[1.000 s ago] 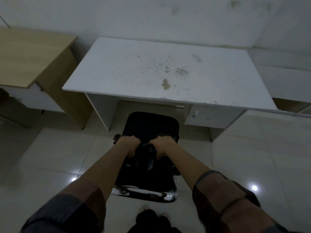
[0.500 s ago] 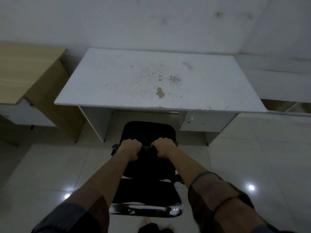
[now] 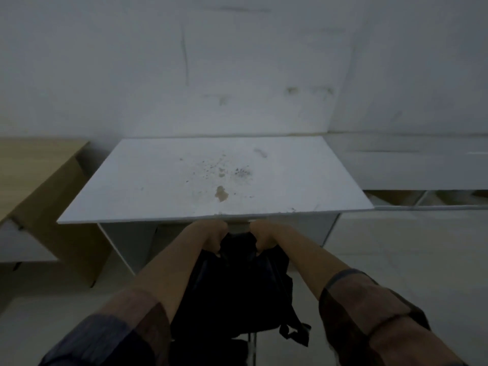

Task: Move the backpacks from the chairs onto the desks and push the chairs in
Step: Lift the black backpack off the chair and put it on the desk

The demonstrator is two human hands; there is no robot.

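A black backpack (image 3: 235, 289) hangs in the air between my forearms, just below and in front of the white desk (image 3: 163, 180). My left hand (image 3: 211, 235) and my right hand (image 3: 264, 236) both grip its top, close together, near the desk's front edge. A strap with a buckle dangles at its lower right. Only a chrome piece of the chair (image 3: 252, 344) shows beneath the bag; the rest is hidden. The desk top is stained in the middle and carries nothing.
A wooden desk (image 3: 34, 167) stands to the left, close beside the white one. A low white unit (image 3: 422, 167) runs along the right wall. A pale wall rises behind the desks. Tiled floor lies on both sides.
The backpack has been lifted off the chair seat and now hangs near the desk's front edge. Both hands rose with it, and the view tilted up toward the wall.
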